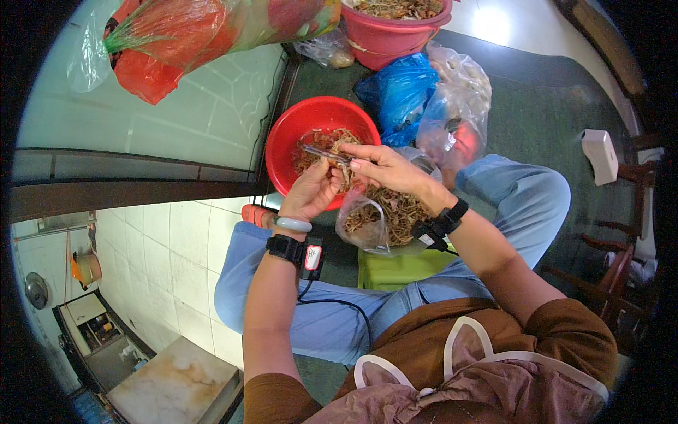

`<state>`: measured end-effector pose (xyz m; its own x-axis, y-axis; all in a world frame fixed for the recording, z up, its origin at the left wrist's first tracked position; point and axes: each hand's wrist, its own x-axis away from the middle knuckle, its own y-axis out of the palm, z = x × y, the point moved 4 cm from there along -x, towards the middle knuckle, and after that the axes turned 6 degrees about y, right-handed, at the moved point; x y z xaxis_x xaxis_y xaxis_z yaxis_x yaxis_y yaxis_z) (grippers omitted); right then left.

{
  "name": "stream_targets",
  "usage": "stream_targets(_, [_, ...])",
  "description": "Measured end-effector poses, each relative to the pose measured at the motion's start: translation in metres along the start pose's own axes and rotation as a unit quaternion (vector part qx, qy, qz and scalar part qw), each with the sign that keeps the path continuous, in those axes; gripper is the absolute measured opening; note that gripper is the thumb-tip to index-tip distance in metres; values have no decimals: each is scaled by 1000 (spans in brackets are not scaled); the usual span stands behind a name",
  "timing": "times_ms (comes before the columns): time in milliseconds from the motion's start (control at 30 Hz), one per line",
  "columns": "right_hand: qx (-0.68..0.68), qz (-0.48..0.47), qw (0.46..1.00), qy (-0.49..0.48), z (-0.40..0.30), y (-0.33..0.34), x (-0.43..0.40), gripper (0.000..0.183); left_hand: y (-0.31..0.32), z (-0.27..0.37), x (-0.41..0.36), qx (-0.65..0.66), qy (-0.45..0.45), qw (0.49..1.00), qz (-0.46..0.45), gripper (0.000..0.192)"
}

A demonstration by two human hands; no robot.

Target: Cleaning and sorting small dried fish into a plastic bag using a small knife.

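My left hand (316, 190) pinches a piece of stringy dried root between thumb and fingers, over a red plastic basin (280, 143). My right hand (389, 167) is closed around a slim metal tool (324, 154), possibly scissors or a knife, whose tip reaches across above my left fingertips. Brown, thread-like roots (312, 143) lie in the basin beneath both hands. Below my right hand, an open clear plastic bag (365, 222) holds a tangle of similar brown roots (397, 212). The exact contact between tool and root is partly hidden by my fingers.
Behind the basin are a pink bucket (389, 40) of brown material, a blue plastic bag (400, 98) and a clear bag (461, 90) with pale contents. A green plastic stool or box (392, 270) stands between my legs. A filled red-green bag (212, 32) is at upper left.
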<state>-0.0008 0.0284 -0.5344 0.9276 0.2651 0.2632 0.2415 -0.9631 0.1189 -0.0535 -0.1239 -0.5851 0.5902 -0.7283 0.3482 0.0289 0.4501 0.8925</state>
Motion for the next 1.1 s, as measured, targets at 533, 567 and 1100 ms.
stream_targets(533, [-19,62,998,-4,13,0,-13,45,-2,1,-10,-181,77,980,-2,20])
stream_targets(567, [-19,74,997,15,13,0,-13,45,-1,0,-10,-176,84,981,-13,19])
stream_targets(1100, [-46,168,985,6,3,23,-28,31,5,16,-2,-373,229,893,99,21])
